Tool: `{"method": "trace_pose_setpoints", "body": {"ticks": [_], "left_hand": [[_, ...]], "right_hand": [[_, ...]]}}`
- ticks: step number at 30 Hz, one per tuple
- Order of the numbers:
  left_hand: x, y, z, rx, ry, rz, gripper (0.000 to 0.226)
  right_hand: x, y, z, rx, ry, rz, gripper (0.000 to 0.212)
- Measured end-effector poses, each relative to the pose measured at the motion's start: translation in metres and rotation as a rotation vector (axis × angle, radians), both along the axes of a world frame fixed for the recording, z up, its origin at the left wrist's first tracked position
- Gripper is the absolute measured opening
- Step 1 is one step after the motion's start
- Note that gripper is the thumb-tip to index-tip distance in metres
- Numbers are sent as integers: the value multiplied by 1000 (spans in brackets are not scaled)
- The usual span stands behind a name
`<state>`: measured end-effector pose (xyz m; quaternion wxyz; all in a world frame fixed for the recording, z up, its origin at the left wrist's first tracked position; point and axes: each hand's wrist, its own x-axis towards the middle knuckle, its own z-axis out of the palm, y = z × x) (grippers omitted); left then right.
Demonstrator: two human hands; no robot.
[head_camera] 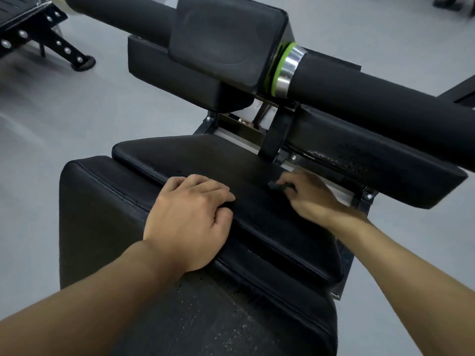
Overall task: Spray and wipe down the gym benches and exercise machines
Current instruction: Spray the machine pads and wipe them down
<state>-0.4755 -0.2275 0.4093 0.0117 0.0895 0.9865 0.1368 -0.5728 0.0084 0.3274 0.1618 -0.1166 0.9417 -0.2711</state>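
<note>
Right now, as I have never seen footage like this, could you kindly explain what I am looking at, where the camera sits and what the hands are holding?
There is no robot here: the single picture comes from a camera worn on a person's head, looking down at their own two bare arms. Beneath them is a black padded gym machine. The left hand lies knuckles up with fingers curled on the near edge of the flat pad; whether it holds anything, I cannot tell. The right hand is blurred, and its grip pinches a small dark object, too unclear to name. Behind runs a foam roller with a green ring, and a square pad in front of it. The floor is grey.
</note>
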Motion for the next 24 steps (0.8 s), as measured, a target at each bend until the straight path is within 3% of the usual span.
{"method": "trace_pose_setpoints", "body": {"ticks": [4,10,15,21,24], "left_hand": [[1,0,-1,-2,0,4,53],[0,0,0,-2,6,-1,55],[0,-1,-1,-2,25,-2,54],[-1,-2,-1,-6,32,-11,54],[1,-2,-1,-12,40,-15,52]], "right_hand": [[43,34,16,-88,16,96,22],[3,-8,0,-16,-8,44,25],[52,33,21,-36,36,160,23],[17,-16,16,19,2,39,24],[49,9,30,-83,0,97,24]]}}
